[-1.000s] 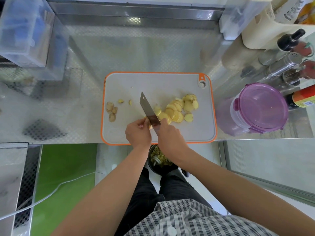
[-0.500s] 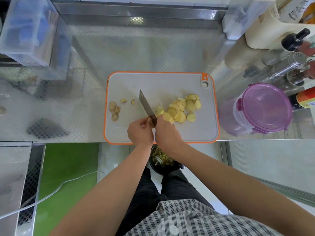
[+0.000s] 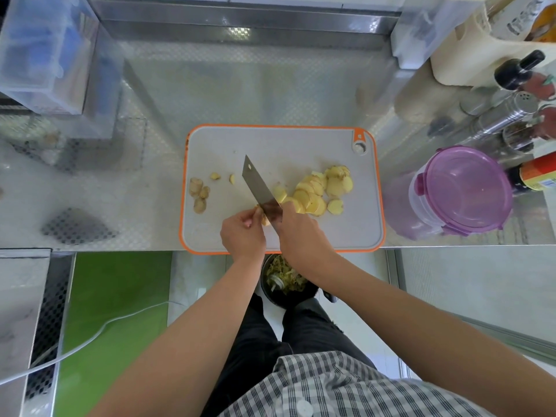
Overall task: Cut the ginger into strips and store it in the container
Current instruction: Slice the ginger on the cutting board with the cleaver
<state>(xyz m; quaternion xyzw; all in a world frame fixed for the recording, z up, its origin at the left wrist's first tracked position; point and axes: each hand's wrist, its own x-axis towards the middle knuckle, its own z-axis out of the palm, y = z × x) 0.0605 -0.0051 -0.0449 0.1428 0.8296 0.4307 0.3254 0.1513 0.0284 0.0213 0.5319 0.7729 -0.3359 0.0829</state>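
Head view: at centre, a ginger stub point(image 3: 264, 220) is pinched by the left hand point(image 3: 243, 233) and the knife point(image 3: 258, 188) is gripped by the right hand point(image 3: 301, 233), slices point(image 3: 316, 194) are piled beside the blade, no strips are cut, and the container point(image 3: 460, 191) at right is lidded.

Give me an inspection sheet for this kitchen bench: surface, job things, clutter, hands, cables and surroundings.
Surface: textured steel counter; grey cutting board with orange rim at its near edge.
Job's things: pile of pale yellow ginger slices on the board, right of the steel cleaver; no strips seen; round clear container with purple lid, lid on, right of the board.
Clutter: brownish ginger trimmings on the board's left; bottles and metal shakers far right; clear plastic box far left.
Hands: left hand pinches a small ginger piece; right hand grips the cleaver's handle.
Cables: one pale cable across the green floor.
Surroundings: dark bin of scraps below the counter edge.
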